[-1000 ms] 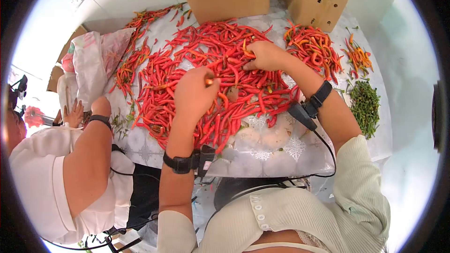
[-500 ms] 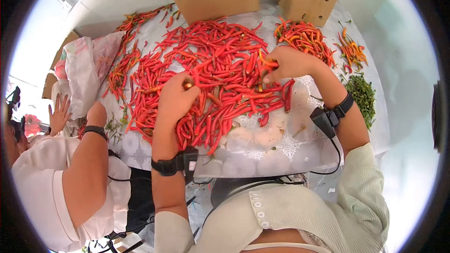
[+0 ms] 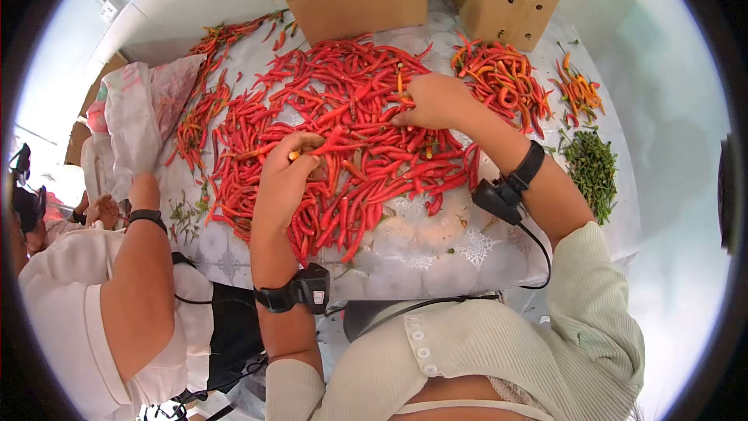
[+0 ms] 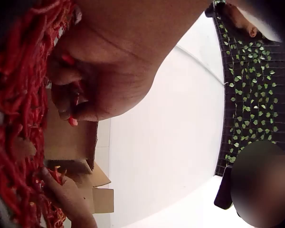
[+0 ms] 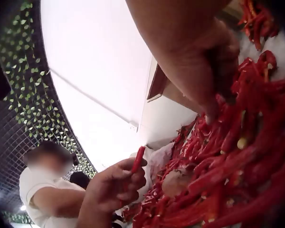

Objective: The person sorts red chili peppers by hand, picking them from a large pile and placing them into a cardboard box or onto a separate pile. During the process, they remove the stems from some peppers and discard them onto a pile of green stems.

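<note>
My left hand [image 3: 282, 183] is curled round a red chili pepper [image 5: 138, 159] at the left part of the big chili pile [image 3: 358, 164]; in the left wrist view a red tip [image 4: 73, 122] pokes out below its fingers. Across the pile to the right, my right hand [image 3: 440, 101] reaches down with thumb and fingers among the red chilies. An orange chili [image 3: 400, 78] sticks up at its fingertips. In the right wrist view the fingers of this hand [image 5: 194, 71] are partly in shadow, right at the pile.
Cardboard boxes [image 3: 358, 4] [image 3: 510, 4] stand at the back. Smaller heaps of mixed chilies [image 3: 506, 82], orange chilies [image 3: 578, 90] and green stems [image 3: 590, 175] lie to the right. At the left are a plastic sack [image 3: 140, 109] and another person [image 3: 86, 304].
My right hand moved right and toward me, then back left into the pile, the orange chili staying at its fingers. My left hand shifted left with its chili.
</note>
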`<state>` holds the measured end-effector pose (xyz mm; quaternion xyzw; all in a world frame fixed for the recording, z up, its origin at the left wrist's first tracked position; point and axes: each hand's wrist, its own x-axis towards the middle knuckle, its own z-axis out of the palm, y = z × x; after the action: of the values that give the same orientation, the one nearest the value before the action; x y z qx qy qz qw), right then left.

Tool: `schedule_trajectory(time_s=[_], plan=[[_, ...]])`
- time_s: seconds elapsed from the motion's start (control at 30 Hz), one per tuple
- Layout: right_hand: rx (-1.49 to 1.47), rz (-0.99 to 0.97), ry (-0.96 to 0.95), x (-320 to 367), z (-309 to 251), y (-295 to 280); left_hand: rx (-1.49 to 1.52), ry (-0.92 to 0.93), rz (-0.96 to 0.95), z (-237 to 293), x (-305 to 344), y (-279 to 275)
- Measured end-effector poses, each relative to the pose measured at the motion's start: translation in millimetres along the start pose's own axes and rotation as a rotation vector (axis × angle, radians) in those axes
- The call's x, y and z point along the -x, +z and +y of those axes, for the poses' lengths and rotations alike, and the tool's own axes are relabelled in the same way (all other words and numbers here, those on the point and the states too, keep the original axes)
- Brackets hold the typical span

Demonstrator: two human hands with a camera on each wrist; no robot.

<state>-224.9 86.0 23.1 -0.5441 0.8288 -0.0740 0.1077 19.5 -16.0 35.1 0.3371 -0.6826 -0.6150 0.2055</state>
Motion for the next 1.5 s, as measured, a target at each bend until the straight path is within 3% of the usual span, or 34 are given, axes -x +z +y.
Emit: schedule_trajectory(time_s=[0.1,0.2,0.3,0.33,0.43,0.47,0.57,0.7,0.73,0.83,1.0,1.17,1.27,1.37,1.5], plan=[[0.033,0.072,-0.119,-12,2,17,-0.016,0.005,-0.096,-11,-9,-6],[0.028,0.015,-0.142,-15,5,19,0.152,-0.033,-0.123,-14,-14,-1],[-0.172,-0.005,-0.188,-24,14,22,0.329,-0.018,-0.158,-12,-14,5],[-0.289,0.124,-0.237,-25,17,25,0.367,-0.052,-0.153,-8,-12,9],[-1.154,-0.153,0.093,-14,19,12,0.555,-0.095,-0.208,-11,-16,16],[-1.417,-0.243,0.112,-10,21,11,0.620,-0.098,-0.271,-16,-18,17],[-1.909,-0.276,0.148,18,8,1,0.832,-0.130,-0.407,-15,-14,31],[-2.323,-0.309,0.074,34,8,15,1.061,-0.300,-0.234,-18,-20,64],[-2.321,-0.258,0.207,41,4,10,1.104,-0.310,-0.203,-17,-20,72],[-2.210,-0.124,0.229,58,-4,9,1.220,-0.336,-0.117,-11,-21,93],[-2.205,-0.136,0.110,72,-10,3,1.319,-0.216,-0.355,-32,-35,108],[-2.277,-0.058,0.019,66,-6,21,1.314,-0.161,-0.278,-16,-21,120],[-2.033,0.207,0.009,69,-25,36,1.262,-0.161,-0.161,-2,-14,132],[-1.370,0.581,0.035,72,-44,55,1.223,-0.071,-0.163,-12,-20,144],[-1.594,0.739,0.012,63,-35,59,1.102,0.112,-0.223,6,-13,163]])
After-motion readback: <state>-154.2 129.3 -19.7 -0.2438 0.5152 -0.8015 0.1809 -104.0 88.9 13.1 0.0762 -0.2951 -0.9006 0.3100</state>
